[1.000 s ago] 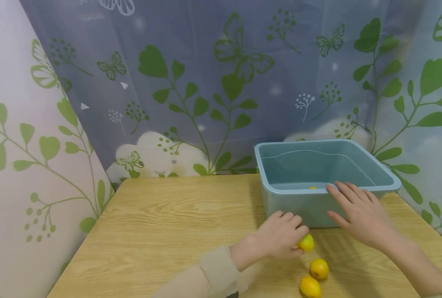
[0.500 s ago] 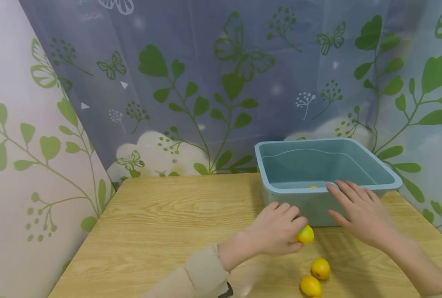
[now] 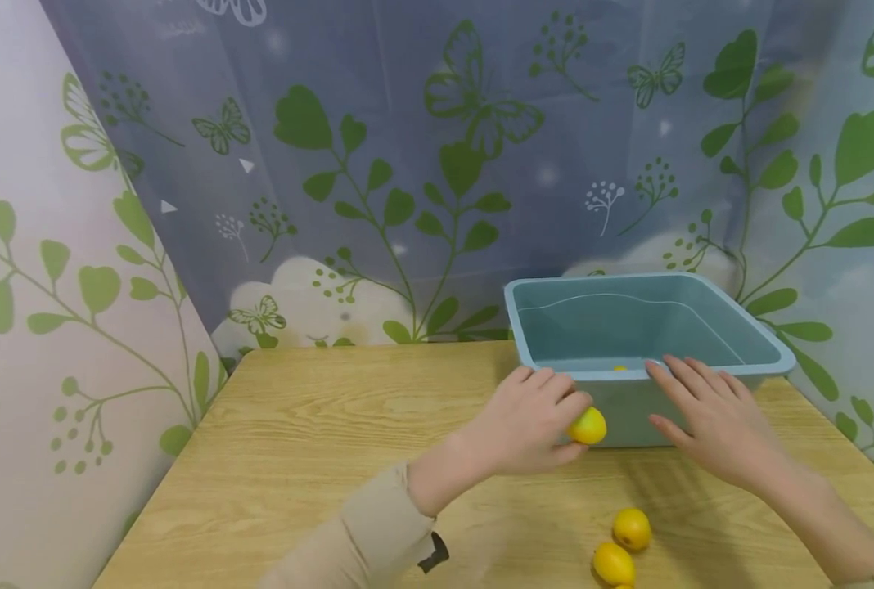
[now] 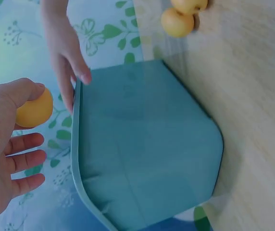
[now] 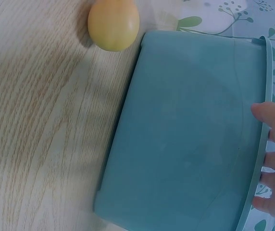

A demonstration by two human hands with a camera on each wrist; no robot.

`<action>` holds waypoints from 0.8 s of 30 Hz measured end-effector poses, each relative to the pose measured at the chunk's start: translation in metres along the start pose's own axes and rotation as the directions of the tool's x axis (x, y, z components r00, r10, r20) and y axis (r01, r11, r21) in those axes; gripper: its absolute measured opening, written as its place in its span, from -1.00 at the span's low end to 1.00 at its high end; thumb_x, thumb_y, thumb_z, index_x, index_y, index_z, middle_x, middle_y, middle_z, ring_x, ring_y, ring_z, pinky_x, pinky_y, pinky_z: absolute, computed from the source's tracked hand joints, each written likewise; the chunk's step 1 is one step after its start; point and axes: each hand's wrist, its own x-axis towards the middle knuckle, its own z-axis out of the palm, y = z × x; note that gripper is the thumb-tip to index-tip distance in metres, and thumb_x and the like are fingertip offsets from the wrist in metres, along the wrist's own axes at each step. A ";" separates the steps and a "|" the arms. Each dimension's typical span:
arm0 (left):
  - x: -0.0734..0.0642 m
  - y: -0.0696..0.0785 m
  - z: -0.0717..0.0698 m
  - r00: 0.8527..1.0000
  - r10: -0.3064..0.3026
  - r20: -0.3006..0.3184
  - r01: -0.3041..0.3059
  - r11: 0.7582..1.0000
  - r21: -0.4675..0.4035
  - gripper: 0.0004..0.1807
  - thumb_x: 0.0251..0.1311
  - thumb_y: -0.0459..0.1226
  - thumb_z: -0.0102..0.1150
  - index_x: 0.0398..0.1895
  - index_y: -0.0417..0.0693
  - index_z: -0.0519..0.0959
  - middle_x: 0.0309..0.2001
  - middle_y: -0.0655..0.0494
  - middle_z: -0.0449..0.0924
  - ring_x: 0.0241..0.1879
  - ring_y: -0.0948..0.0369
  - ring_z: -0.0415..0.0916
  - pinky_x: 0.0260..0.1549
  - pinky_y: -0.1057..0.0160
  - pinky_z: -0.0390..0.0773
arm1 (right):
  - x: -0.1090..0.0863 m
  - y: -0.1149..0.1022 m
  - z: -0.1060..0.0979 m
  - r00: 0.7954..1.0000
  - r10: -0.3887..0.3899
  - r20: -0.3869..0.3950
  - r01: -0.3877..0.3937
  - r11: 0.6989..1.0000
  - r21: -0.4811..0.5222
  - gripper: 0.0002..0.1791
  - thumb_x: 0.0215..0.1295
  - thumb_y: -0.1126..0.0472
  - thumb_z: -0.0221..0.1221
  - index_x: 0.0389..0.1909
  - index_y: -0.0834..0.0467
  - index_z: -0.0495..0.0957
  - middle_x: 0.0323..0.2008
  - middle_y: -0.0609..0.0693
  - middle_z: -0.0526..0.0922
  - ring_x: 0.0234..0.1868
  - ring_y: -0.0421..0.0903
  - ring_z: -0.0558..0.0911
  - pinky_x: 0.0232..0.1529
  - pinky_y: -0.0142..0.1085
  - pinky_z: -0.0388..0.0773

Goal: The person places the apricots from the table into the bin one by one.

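My left hand [image 3: 529, 421] pinches a yellow fruit [image 3: 588, 426] with a greenish patch between thumb and forefinger. In the left wrist view the fruit [image 4: 35, 108] is near the thumb tip, the other fingers loosely spread. This hand is before the near left corner of a blue-green plastic tub [image 3: 577, 376]. My right hand [image 3: 724, 421] rests on the tub's near rim, fingers fairly straight over it and thumb beside the outer wall. A yellow fruit [image 3: 619, 369] just shows inside the tub; its near wall hides the rest.
Two yellow fruits [image 3: 632, 528] [image 3: 614, 564] lie close together on the wooden table [image 3: 319, 458] before the tub. A sliver of another shows at the bottom edge. A patterned curtain [image 3: 378, 164] hangs behind the table.
My left hand has lifted the fruit off the table and carried it up and slightly left toward the tub's rim. My right hand has stayed in place.
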 end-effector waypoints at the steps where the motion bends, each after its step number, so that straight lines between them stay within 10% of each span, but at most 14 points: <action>1: 0.000 -0.002 0.000 1.000 -0.007 -0.001 0.007 1.000 -0.006 -0.61 0.02 0.10 0.17 -0.18 0.10 0.51 -0.31 0.24 0.45 -0.35 0.28 0.38 -0.39 0.35 0.30 | 0.000 0.000 0.000 1.000 -0.001 -0.002 0.001 1.000 -0.001 -0.28 0.09 0.04 0.27 0.24 0.25 0.29 0.16 0.30 0.34 0.13 0.29 0.30 0.01 0.20 0.21; 24: 0.018 -0.053 0.021 0.964 -0.218 0.152 0.223 0.975 -0.016 -0.61 0.11 0.07 0.10 -0.11 0.05 0.53 -0.26 0.18 0.43 -0.33 0.25 0.36 -0.38 0.34 0.29 | 0.000 0.001 -0.001 0.999 0.009 0.035 -0.009 1.000 -0.002 -0.28 0.13 0.01 0.24 0.26 0.24 0.28 0.18 0.30 0.33 0.16 0.30 0.28 0.05 0.20 0.16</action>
